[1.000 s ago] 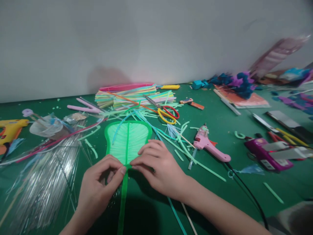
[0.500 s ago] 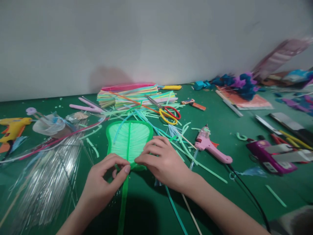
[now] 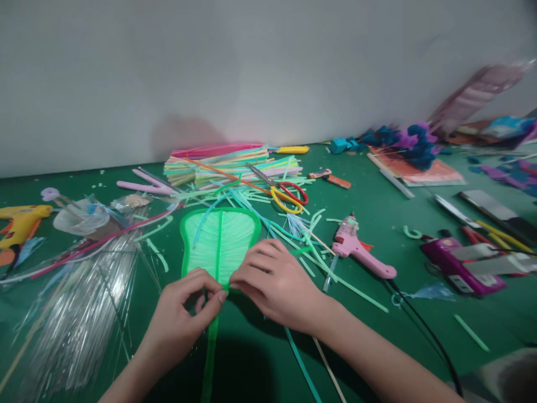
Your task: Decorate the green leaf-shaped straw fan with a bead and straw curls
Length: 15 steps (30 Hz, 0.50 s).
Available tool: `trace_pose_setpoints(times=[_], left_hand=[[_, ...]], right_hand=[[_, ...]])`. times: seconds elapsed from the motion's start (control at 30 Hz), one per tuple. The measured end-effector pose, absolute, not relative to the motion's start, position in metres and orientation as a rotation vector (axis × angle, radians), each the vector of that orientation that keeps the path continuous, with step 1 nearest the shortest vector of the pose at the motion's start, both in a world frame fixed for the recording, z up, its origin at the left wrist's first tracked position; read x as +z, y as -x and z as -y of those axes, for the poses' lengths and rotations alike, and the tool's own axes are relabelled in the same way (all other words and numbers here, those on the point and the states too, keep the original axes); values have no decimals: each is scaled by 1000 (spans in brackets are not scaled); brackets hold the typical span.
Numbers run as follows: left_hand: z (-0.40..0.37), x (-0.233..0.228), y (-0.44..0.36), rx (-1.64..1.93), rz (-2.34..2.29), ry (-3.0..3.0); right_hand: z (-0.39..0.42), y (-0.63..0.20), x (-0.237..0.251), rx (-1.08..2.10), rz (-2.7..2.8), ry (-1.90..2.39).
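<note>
While both forearms reached in from the near edge of the desk [image 3: 419,313], the left hand [image 3: 180,319] and right hand [image 3: 277,282] met at the narrow base of a green leaf shape [image 3: 220,238]; the left wrist was bent inward, its thumb and forefinger curled into a loose ring and closed in a pinch on the leaf's lower rim; the right hand lay palm down, knuckles raised, its fingertips pressed together on the same rim just beside the left thumb; the two hands touched there. The leaf lay flat near the middle of the near edge, pale mint and finely ribbed, bordered in a brighter green strip, with a straight midrib that ran on toward the near edge as a long green stem [image 3: 210,358]; its rounded top pointed away from the person. Toward the near left corner a sheaf of clear, glossy thin rods [image 3: 79,313] fanned over the green felt-like surface; right of the hands lay a pink glue gun [image 3: 361,252] with a black cord [image 3: 423,330], apart from the right hand. Farther off, loose green strips were scattered around red-and-yellow-handled scissors [image 3: 285,196]; behind them, by the far edge at the wall, sat a flat stack of pastel straws [image 3: 230,165]; a yellow glue gun [image 3: 20,221] rested at the left edge.
</note>
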State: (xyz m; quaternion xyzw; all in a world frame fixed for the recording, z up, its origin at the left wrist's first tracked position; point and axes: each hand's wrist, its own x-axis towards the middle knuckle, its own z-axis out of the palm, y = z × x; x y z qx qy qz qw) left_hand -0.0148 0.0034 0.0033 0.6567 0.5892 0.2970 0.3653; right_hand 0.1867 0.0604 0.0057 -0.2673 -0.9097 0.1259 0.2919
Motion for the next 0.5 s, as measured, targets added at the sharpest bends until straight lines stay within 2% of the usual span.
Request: trace_pose_setpoints(times=[0.27,0.5], left_hand=[[6,-1,10,1142,-1565,-1223],[0,12,23,808,-1594,-1649]], right_hand=[[-39,-169,2,599,2116,845],[-58,-183,5,538,2221,802]])
